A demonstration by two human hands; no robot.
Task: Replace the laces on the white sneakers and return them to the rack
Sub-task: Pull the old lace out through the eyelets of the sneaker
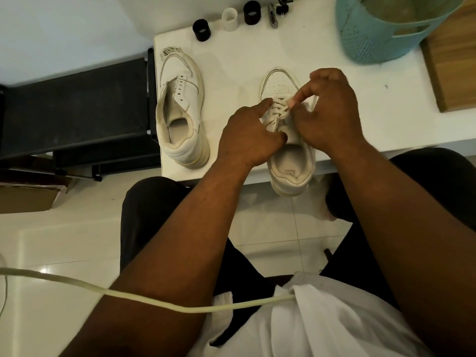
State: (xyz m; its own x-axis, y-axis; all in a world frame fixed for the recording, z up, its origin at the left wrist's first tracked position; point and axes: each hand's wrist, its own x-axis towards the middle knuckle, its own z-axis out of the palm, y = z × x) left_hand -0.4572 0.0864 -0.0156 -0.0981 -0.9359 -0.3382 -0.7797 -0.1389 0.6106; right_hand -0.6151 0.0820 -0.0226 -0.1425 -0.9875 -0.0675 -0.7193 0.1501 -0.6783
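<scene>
2 white sneakers sit on the white table (360, 99). The laced sneaker (288, 150) lies toe away from the person, its heel hanging just over the table's near edge. The left hand (251, 140) rests on that sneaker's left side with its fingers curled against the eyelet area and the index finger reaching toward the lace (279, 112). The right hand (327, 112) works from the right side, thumb and index finger pinching a strand of the lace above the tongue. The unlaced sneaker (180, 112) lies well to the left near the table's left edge, its eyelets bare, with 1 loose lace bundle (170, 51) at its toe.

Along the table's far edge stand 3 short cylinders: 2 black (201, 30) and 1 white (229, 19). 1 teal perforated basket (381, 34) stands at the far right, beside 1 wooden board (453, 63). A dark rack (77, 106) sits left of the table.
</scene>
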